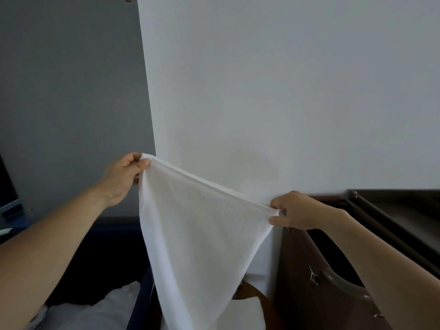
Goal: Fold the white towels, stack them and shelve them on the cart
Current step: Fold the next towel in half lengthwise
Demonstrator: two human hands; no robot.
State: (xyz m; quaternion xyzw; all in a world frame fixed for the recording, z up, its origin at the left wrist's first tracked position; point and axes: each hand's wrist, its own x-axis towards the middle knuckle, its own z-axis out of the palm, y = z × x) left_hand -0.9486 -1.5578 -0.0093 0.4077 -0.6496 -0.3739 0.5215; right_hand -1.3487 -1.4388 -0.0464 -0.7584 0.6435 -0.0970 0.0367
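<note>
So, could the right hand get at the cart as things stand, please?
Probably yes: the cart sits right beside the right hand with nothing between, though that hand is pinching a corner of the white towel.

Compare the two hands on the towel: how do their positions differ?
The left hand is raised higher than the right hand. The left hand sits before the grey wall, the right hand by the brown furniture. Both pinch a top corner of the white towel.

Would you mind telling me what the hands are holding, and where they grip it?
A white towel: the left hand and right hand each pinch one top corner.
</note>
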